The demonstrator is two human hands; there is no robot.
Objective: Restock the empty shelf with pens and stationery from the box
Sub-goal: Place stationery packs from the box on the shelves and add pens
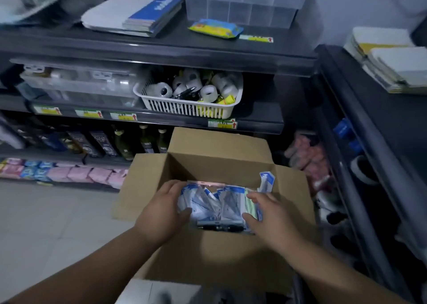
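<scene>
An open cardboard box [221,148] stands on the floor below the dark shelves, flaps spread. Inside lies a bundle of blue-and-white pen packets [215,203] with black pens showing at its near end. My left hand [164,211] grips the bundle's left side, thumb curled over the front. My right hand [270,215] grips its right side, next to a pale green packet [250,205]. One more packet [265,180] stands upright against the box's right wall. The dark top shelf [180,35] holds a clear organiser [240,5] that looks empty.
A white basket [184,109] of tape rolls and pens sits on the middle shelf beside a clear lidded bin [78,81]. Notebooks [147,12] and a yellow pack [215,28] lie on top. Bottles [122,141] stand lower down. Another rack [360,123] is at right.
</scene>
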